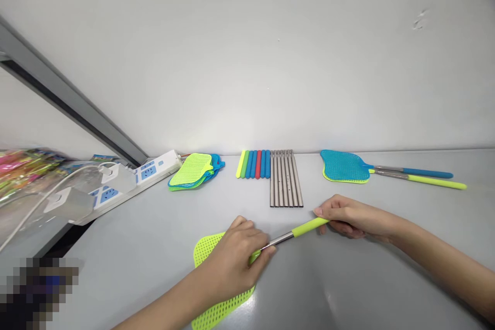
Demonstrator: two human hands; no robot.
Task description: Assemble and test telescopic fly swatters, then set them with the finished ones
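A yellow-green fly swatter (209, 248) with a perforated head, a metal rod and a yellow-green grip lies across the front of the table. My left hand (235, 258) is closed around its neck, where the head meets the rod, and covers part of the head. At the other end, my right hand (348, 216) pinches the tip of the yellow-green grip (309, 226). Between both hands the metal rod (281, 238) shows, slanting up to the right.
Along the wall lie stacked swatter heads (192, 169), a row of coloured grips (253, 164), several metal rods (285, 180) and two whole swatters, one blue (344, 165) on top. At left is a power strip (154, 170) with plugged-in chargers, beside plastic-wrapped colourful items (31, 170).
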